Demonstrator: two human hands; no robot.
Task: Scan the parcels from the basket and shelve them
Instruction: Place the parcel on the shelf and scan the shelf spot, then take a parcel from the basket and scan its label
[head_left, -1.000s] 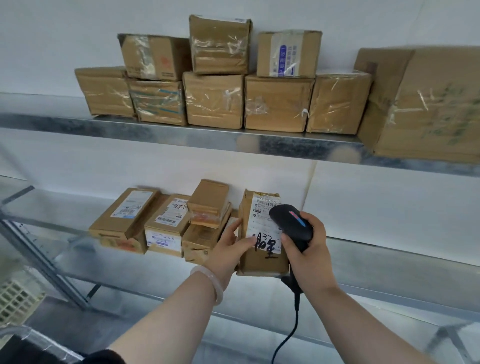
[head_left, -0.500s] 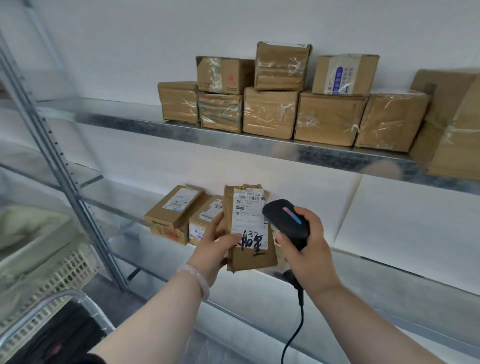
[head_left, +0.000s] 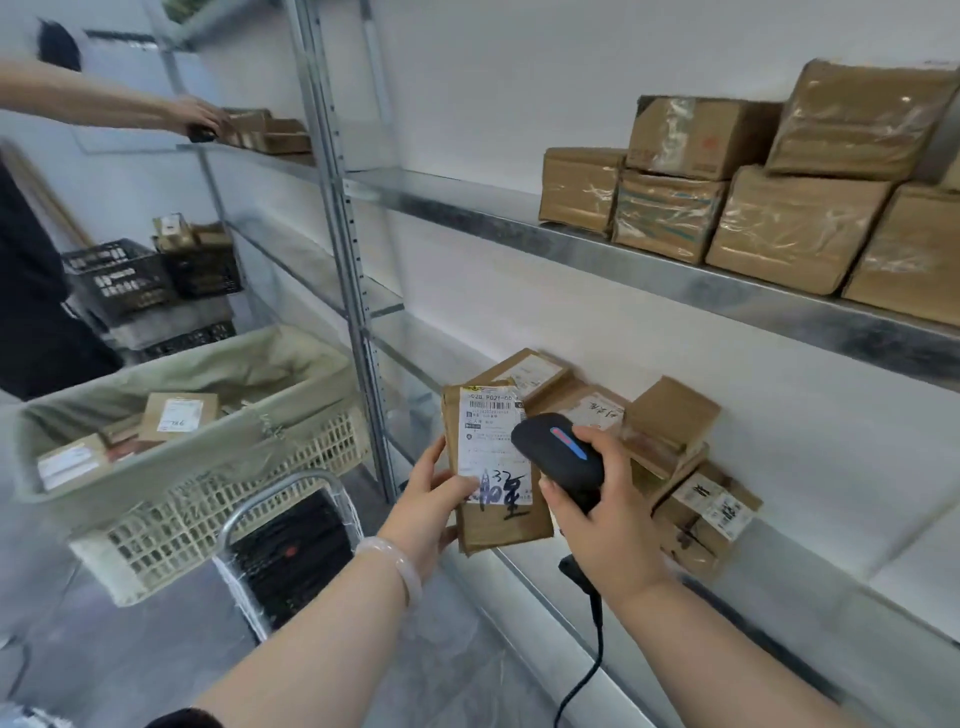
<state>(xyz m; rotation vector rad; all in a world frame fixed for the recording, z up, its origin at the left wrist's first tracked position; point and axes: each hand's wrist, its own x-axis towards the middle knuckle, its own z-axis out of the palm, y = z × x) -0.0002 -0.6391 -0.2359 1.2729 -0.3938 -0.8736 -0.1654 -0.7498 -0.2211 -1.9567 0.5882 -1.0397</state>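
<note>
Left hand (head_left: 427, 512) gripping, right hand (head_left: 609, 530) gripping

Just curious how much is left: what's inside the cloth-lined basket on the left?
Several labelled cardboard parcels lie inside the basket. Its liner and near wall hide anything deeper or nearer.

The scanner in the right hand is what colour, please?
Black scanner with a red-and-blue strip, seen in head view.

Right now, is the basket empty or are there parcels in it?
Not empty. Several labelled parcels lie inside the basket, on its cloth liner.
</note>
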